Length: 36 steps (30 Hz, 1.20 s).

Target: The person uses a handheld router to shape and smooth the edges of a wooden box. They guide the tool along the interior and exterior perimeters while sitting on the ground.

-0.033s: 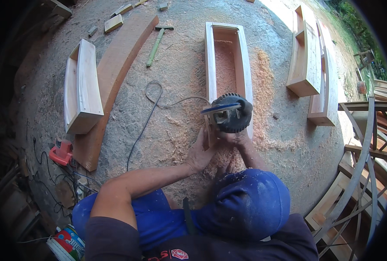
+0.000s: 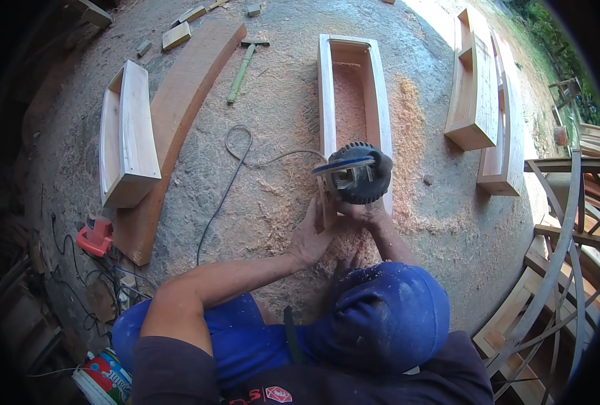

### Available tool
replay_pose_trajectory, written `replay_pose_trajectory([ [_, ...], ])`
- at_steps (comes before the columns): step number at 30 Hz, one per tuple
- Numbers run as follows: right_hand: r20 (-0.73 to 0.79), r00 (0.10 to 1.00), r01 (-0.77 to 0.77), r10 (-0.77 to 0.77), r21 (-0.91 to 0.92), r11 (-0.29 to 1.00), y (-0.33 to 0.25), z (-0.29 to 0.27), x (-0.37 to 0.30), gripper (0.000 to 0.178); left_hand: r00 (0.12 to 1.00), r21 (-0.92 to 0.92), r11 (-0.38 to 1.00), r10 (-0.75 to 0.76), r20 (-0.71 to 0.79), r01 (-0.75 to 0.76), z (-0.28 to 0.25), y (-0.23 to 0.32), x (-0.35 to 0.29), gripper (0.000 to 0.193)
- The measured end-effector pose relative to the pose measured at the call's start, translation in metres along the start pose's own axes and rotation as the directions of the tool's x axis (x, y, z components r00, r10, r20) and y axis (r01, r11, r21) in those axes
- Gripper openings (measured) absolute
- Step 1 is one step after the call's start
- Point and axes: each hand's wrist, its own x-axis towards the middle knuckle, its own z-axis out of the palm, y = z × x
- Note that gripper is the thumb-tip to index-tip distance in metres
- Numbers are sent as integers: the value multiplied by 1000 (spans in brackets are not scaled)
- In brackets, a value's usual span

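Note:
A long pale wooden box [image 2: 382,108] with raised walls lies lengthwise in front of me, its near end between my arms. Over that end stands a corded black power tool [image 2: 364,185] with a round ribbed top and a blue edge; its exact kind is hard to tell. My right hand [image 2: 369,214] is closed around its near side, partly hidden beneath it. My left hand [image 2: 309,237] grips the near left corner of the box, beside the tool. Shavings cover the box's floor and lie thick around it.
A green-handled hammer [image 2: 240,73] lies at the far left, by a long brown plank [image 2: 185,101]. Another wooden box [image 2: 132,128] rests against that plank. Two more boxes [image 2: 474,88] stand at right. The tool's cord [image 2: 220,196] loops leftward; a red tool [image 2: 95,236] sits at left.
The power tool has turned very slightly. My hands and the box stay in place.

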Motion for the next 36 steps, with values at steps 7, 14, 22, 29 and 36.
replay_pose_trajectory([
  [7, 37, 993, 117, -112, -180, 977, 15, 2, 28, 69, 998, 154, 986, -58, -33, 62, -5, 8, 0, 91],
  [14, 26, 978, 206, -206, -252, 946, 32, 2, 77, 76, 1000, 68, 998, 16, -23, -14, -4, -6, 1, 94],
  [22, -9, 983, 180, -183, -146, 973, 26, -4, 162, 88, 1000, 55, 998, 3, -9, -3, -5, -13, 4, 97],
  [29, 16, 989, 145, -145, -11, 989, 20, -7, 164, 84, 999, 55, 998, 34, -2, -34, -4, -11, 6, 98],
  [36, -179, 948, 267, -263, -3, 964, -11, 5, 81, 71, 989, 45, 989, 144, -29, -143, -4, -17, 33, 113],
])
